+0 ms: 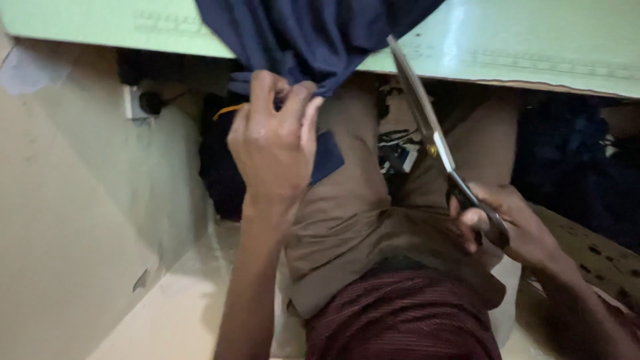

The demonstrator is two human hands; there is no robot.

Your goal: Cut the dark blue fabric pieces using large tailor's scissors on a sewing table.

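My left hand point(275, 141) pinches the hanging edge of a dark blue cloth point(313, 33) that drapes off the front of a green table point(520, 53). A small cut piece of the same blue cloth point(328, 157) shows just under my fingers, on my thigh. My right hand point(510, 223) grips the black handles of a pair of long metal scissors point(427, 120). Their blades are closed and point up toward the table edge, to the right of the cloth and apart from it.
My lap in brown trousers point(353, 207) and a dark red striped shirt point(400, 320) fill the middle. A beige wall point(73, 200) with a socket and plug point(143, 103) is at the left. Dark fabric point(573, 160) lies at the right, cables point(397, 150) under the table.
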